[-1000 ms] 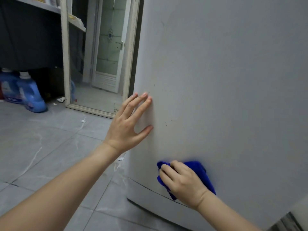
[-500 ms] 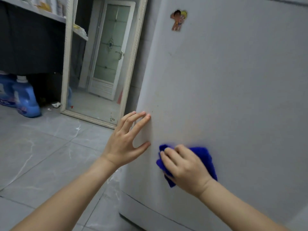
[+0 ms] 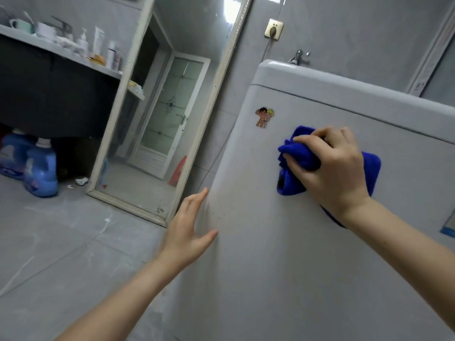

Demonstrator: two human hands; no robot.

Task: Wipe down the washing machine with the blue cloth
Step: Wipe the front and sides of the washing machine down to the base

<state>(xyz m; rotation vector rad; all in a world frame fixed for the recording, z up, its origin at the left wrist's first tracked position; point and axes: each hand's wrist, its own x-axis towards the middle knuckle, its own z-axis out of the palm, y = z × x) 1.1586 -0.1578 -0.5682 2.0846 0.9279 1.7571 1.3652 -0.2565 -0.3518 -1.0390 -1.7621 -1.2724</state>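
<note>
One hand (image 3: 330, 166) higher, blue cloth (image 3: 298, 156) near sticker (image 3: 264, 117)

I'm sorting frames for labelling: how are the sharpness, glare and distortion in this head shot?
Head view: wide-angle bend tilts the washing machine and mirror; bright glare near the mirror's top; shelf bottles are soft; right hand and blue cloth read sharply; light is dim, even, without hard shadows.

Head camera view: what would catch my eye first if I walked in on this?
Probably the blue cloth, bunched under the right hand and pressed to the washing machine side, near the top. Then the cartoon sticker left of it, and the left hand flat against the machine's corner. Blue detergent bottles stand on the floor, far left.
</note>
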